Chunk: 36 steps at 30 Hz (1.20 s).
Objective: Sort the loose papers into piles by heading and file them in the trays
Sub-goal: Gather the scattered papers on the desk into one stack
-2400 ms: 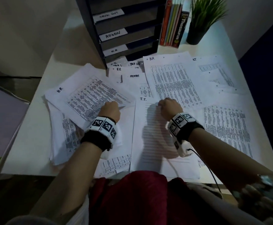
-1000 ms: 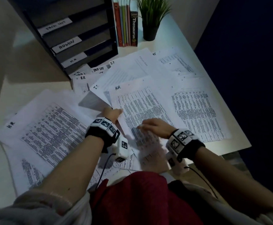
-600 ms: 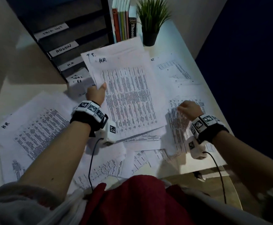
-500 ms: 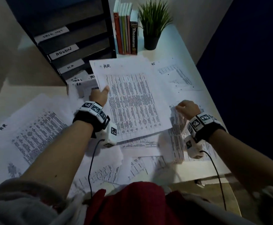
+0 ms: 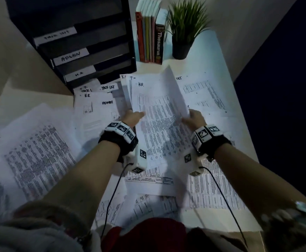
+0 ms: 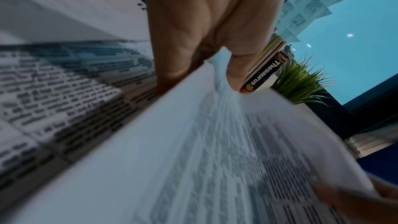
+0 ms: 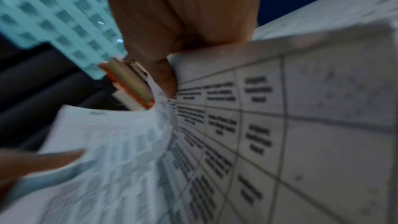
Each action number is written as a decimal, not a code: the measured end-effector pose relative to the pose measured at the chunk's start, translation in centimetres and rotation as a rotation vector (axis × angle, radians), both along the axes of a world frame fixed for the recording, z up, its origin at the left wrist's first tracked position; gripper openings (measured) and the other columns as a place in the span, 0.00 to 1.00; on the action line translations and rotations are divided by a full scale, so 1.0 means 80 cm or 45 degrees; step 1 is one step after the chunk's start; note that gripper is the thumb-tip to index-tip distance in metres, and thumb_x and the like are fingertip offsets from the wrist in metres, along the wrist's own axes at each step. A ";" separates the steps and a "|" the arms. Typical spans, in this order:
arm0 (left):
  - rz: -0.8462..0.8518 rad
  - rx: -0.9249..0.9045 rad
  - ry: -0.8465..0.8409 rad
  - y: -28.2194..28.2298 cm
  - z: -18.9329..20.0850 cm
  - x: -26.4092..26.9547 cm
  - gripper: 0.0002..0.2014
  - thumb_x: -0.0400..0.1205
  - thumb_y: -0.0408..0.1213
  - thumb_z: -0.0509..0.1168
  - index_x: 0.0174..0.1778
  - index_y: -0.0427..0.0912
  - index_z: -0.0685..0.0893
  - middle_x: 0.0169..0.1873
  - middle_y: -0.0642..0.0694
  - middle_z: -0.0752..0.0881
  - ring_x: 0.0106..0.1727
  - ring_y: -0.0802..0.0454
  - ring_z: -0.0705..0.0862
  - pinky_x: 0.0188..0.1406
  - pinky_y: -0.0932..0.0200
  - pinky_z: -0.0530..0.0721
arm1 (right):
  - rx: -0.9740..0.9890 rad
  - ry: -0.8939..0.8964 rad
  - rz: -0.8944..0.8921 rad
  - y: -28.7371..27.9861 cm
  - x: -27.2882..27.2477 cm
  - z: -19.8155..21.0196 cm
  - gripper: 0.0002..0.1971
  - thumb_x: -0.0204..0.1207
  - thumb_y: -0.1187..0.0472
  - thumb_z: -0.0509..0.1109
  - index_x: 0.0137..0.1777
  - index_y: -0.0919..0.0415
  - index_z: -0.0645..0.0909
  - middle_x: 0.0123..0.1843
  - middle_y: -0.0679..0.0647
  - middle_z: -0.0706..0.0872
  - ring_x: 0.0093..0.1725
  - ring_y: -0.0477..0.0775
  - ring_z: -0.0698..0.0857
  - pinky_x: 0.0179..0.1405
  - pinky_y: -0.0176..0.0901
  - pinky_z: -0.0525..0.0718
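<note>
Item: H.R. sheet [image 5: 155,113], held above the desk [image 5: 199,66], in front of the tray rack [image 5: 86,51].
Left hand [image 5: 133,118]: fingers pinch the sheet's left edge, thumb on top; probably kept in hand so that matching headings gather in one bundle.
Right hand [image 5: 194,117]: fingers grip a second sheet [image 5: 174,93] at its lower edge, brought upright against the H.R. sheet's right side, apparently to be added to it. Its heading faces away and cannot be read.
Loose papers [image 5: 35,157]: spread over the desk, well apart by heading; H.R., ADMIN, TASK LIST and I.T. marks are legible. Sorting looks early; no paper is visible in the trays.
Rack labels: TASK LIST, ADMIN, H.R., lowest slot nearest the desk.
Books [image 5: 150,37] and potted plant [image 5: 184,31]: beside the rack, far edge.
View notes: the head camera alone gives headings and layout. The left wrist camera shows the thumb [image 6: 237,67] lying over the sheet edge. The right wrist camera shows gridded print on the gripped sheet, blurred.
</note>
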<state>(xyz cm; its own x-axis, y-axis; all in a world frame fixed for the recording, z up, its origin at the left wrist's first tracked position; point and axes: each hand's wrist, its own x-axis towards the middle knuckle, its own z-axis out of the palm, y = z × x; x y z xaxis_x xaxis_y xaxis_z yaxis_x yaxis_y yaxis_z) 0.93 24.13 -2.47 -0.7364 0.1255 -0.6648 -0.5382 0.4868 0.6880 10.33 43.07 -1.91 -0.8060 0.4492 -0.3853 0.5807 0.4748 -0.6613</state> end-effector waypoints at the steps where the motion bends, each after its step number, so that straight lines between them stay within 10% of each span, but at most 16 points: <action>1: 0.101 0.037 0.007 0.002 0.003 0.004 0.40 0.77 0.44 0.69 0.79 0.34 0.56 0.77 0.37 0.65 0.76 0.38 0.67 0.75 0.41 0.68 | -0.004 0.115 0.050 -0.011 0.002 0.008 0.12 0.75 0.68 0.67 0.56 0.74 0.79 0.45 0.61 0.82 0.43 0.54 0.80 0.35 0.36 0.72; 7: 0.315 0.044 0.083 -0.017 0.001 0.013 0.44 0.75 0.41 0.72 0.80 0.36 0.52 0.80 0.37 0.57 0.74 0.42 0.66 0.74 0.47 0.66 | -0.209 0.371 0.308 -0.035 0.043 0.040 0.04 0.73 0.69 0.70 0.46 0.67 0.83 0.39 0.57 0.85 0.38 0.51 0.83 0.40 0.39 0.80; 11: 0.393 0.121 0.134 -0.026 0.023 0.024 0.38 0.79 0.42 0.67 0.79 0.34 0.54 0.78 0.39 0.62 0.78 0.41 0.63 0.74 0.46 0.65 | 0.039 0.253 -0.174 0.007 0.083 0.026 0.16 0.73 0.63 0.72 0.59 0.68 0.80 0.56 0.66 0.84 0.54 0.60 0.82 0.58 0.57 0.81; 15: 0.267 0.022 0.338 -0.039 0.045 0.035 0.11 0.81 0.35 0.65 0.56 0.33 0.78 0.52 0.43 0.82 0.62 0.46 0.78 0.52 0.63 0.73 | 0.340 -0.405 -0.751 0.044 0.138 0.011 0.43 0.64 0.48 0.78 0.74 0.67 0.64 0.77 0.67 0.61 0.75 0.69 0.59 0.70 0.67 0.62; 19: 0.021 -0.129 0.301 -0.055 0.025 0.051 0.21 0.80 0.37 0.66 0.67 0.30 0.75 0.59 0.41 0.81 0.61 0.44 0.80 0.61 0.55 0.75 | 0.365 -0.444 -0.864 0.040 0.159 -0.006 0.57 0.51 0.41 0.83 0.73 0.72 0.61 0.76 0.69 0.60 0.74 0.69 0.60 0.69 0.67 0.62; 27: -0.144 -0.538 0.189 -0.043 0.005 0.091 0.30 0.82 0.43 0.63 0.74 0.27 0.65 0.71 0.31 0.73 0.70 0.36 0.74 0.63 0.51 0.74 | 0.264 -0.247 -0.473 0.025 0.120 0.012 0.12 0.71 0.64 0.72 0.50 0.71 0.79 0.49 0.66 0.79 0.44 0.61 0.81 0.40 0.46 0.78; 32: -0.131 -0.570 0.208 -0.042 0.007 0.095 0.28 0.82 0.44 0.63 0.72 0.28 0.68 0.68 0.32 0.76 0.68 0.36 0.76 0.63 0.50 0.76 | 0.678 0.206 -0.330 0.012 0.107 0.081 0.08 0.76 0.62 0.61 0.52 0.63 0.78 0.46 0.69 0.84 0.48 0.71 0.82 0.38 0.50 0.72; 36: -0.140 -0.591 0.219 -0.037 0.014 0.101 0.28 0.83 0.42 0.62 0.74 0.28 0.66 0.71 0.31 0.73 0.70 0.36 0.74 0.65 0.50 0.75 | 0.589 0.793 -0.474 0.022 0.094 0.156 0.09 0.71 0.62 0.61 0.46 0.61 0.81 0.35 0.58 0.79 0.37 0.53 0.77 0.36 0.41 0.70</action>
